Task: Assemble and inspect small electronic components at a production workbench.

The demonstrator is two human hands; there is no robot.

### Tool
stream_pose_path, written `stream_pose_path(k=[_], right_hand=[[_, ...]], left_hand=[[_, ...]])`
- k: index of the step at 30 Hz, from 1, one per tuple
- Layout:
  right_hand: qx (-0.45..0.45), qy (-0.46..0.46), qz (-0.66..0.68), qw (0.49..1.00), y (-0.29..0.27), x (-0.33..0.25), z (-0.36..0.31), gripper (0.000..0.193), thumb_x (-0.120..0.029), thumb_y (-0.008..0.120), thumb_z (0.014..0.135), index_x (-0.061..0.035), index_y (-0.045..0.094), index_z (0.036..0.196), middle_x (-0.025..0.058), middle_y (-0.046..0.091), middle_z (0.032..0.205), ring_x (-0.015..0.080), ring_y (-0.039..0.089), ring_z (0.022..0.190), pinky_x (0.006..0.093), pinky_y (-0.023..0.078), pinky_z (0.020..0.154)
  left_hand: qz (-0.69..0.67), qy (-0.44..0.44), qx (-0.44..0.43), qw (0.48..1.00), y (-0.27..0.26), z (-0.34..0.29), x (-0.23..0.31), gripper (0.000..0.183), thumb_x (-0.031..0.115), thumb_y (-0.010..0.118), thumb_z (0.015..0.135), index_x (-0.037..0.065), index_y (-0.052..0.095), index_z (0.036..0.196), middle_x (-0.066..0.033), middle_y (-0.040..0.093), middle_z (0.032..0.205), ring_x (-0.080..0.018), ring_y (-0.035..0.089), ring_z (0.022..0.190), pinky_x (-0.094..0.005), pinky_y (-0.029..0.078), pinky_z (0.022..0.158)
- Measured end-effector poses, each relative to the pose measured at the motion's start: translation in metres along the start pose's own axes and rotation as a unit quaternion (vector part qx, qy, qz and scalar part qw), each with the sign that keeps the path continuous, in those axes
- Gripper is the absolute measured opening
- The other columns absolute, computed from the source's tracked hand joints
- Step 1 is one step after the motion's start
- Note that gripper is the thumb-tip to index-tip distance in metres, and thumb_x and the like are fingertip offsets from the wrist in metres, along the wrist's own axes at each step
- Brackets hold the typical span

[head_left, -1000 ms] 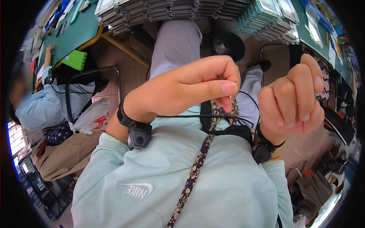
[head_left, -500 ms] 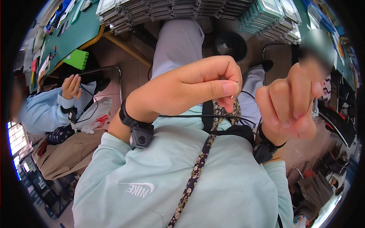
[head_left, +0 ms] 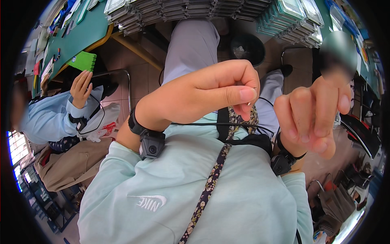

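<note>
My left hand is raised in front of my chest, with thumb and bent fingers pinched together. Between them sits a thin metallic piece; only a small glint of it shows, too little to tell its kind. To the right, my right hand is held up with its fingers curled and the thumb tucked close beneath them. Whatever it may hold is hidden, and a blurred patch covers the top of its forefinger. The hands are apart. Each wrist wears a black strap with a small camera.
Stacks of clear plastic cases stand along the far edge. A green table lies far left, near a co-worker's raised hand. A dark bin stands on the floor. A black cable crosses before my chest.
My right hand has turned slightly and its fingers have uncurled a little, the thumb lower. My left hand keeps its pinch almost unmoved. The co-worker's hand has shifted slightly, its fingers straighter.
</note>
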State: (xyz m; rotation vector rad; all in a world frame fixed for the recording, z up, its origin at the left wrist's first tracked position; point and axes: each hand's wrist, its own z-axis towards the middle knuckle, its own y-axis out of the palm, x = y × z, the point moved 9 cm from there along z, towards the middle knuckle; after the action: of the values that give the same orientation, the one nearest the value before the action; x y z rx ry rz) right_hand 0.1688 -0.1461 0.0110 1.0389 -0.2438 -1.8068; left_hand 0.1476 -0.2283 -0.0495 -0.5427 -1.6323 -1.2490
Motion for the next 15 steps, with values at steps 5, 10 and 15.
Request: stream_pose_path(k=[5,10,15], right_hand=[[-0.008,-0.001,0.000,1.000,0.0010,-0.0001,0.0009,0.049,0.007,0.069,0.070,-0.0151,0.040,0.103,-0.0018,0.051,0.074,0.0114,0.049,0.058,0.0254,0.043,0.058],[-0.018,0.006,-0.002,1.000,0.0023,0.0014,0.0024,0.050,0.007,0.068,0.069,-0.0147,0.039,0.105,-0.0014,0.053,0.076,0.0123,0.049,0.059,0.0263,0.042,0.058],[-0.019,0.012,-0.001,1.000,0.0023,0.0023,0.0022,0.050,0.005,0.069,0.070,-0.0147,0.039,0.105,-0.0009,0.053,0.077,0.0125,0.049,0.060,0.0267,0.042,0.059]], left_hand=[[-0.005,0.003,-0.004,1.000,-0.0004,0.0006,0.0001,0.013,0.013,0.042,0.093,0.003,0.043,0.086,-0.0065,0.045,0.082,-0.0146,0.048,0.074,-0.0273,0.041,0.069],[-0.004,0.002,-0.004,1.000,-0.0009,0.0005,0.0002,0.012,0.013,0.042,0.093,0.003,0.043,0.086,-0.0066,0.045,0.082,-0.0147,0.048,0.074,-0.0275,0.041,0.069],[0.002,0.001,-0.005,1.000,-0.0009,0.0003,-0.0007,0.012,0.012,0.041,0.093,0.003,0.043,0.086,-0.0066,0.045,0.082,-0.0148,0.049,0.074,-0.0277,0.042,0.069]])
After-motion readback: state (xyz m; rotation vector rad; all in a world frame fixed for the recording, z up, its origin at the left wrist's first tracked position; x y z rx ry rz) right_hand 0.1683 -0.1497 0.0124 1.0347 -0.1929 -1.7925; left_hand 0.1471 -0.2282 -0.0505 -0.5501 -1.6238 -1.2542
